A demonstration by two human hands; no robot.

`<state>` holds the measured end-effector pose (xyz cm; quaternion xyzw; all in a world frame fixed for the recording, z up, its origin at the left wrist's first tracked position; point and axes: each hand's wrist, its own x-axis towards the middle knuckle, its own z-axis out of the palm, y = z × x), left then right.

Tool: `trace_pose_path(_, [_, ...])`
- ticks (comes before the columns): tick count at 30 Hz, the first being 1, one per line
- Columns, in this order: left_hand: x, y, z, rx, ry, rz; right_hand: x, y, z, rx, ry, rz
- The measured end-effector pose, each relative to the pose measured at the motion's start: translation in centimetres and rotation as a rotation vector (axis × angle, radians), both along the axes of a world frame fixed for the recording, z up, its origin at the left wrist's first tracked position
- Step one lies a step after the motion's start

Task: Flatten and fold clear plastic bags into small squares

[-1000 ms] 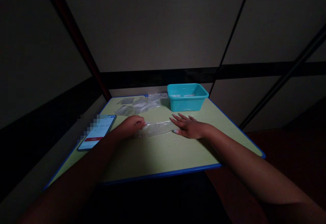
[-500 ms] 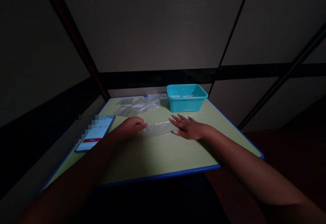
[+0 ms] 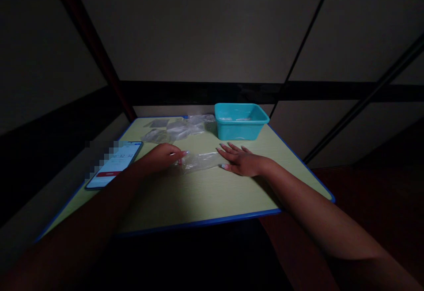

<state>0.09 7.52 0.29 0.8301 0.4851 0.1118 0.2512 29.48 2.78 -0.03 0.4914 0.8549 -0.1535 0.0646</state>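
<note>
A clear plastic bag [image 3: 200, 161] lies stretched across the middle of the table between my two hands. My left hand [image 3: 162, 156] is closed at the bag's left end, thumb and fingers pinching it. At the other end, my right hand [image 3: 243, 162] rests palm down with its fingers spread. Its fingertips touch or nearly touch the bag's right edge. Just beyond the right hand stands a turquoise plastic basket [image 3: 240, 131] with some pale, unclear items inside.
Several crumpled clear plastic bags [image 3: 180, 128] lie along the back of the yellow-green table [image 3: 198, 202], which has a blue rim. A flat grey piece [image 3: 159, 123] is at the back left. A phone [image 3: 114, 167] with a lit screen lies at the left edge. Panelled walls stand close behind.
The view has shifted slightly, so everything sits a bit higher and further left. My left fingertips now show below the thumb. The right hand stays spread.
</note>
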Motion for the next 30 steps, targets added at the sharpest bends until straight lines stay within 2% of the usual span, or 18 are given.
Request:
trace_pose_path(5, [0.16,-0.39,-0.02,0.004,-0.112,0.065,0.02,0.06,-0.06,0.000,-0.002,0.000])
trace_pose_path(14, [0.06,-0.10,0.06,-0.026,-0.060,0.085,0.02,0.03,0.01,-0.006,0.008,-0.006])
trace_pose_path(20, [-0.02,-0.20,0.34,-0.053,-0.111,0.081,0.07,0.11,-0.16,-0.007,0.012,-0.008])
trace_pose_path(26, [0.55,-0.81,0.56,-0.291,-0.317,0.060,-0.08,-0.04,0.05,-0.006,-0.005,-0.011])
trace_pose_path(30, [0.57,-0.79,0.31,-0.396,-0.295,0.020,-0.09,-0.09,0.07,0.007,-0.012,-0.011])
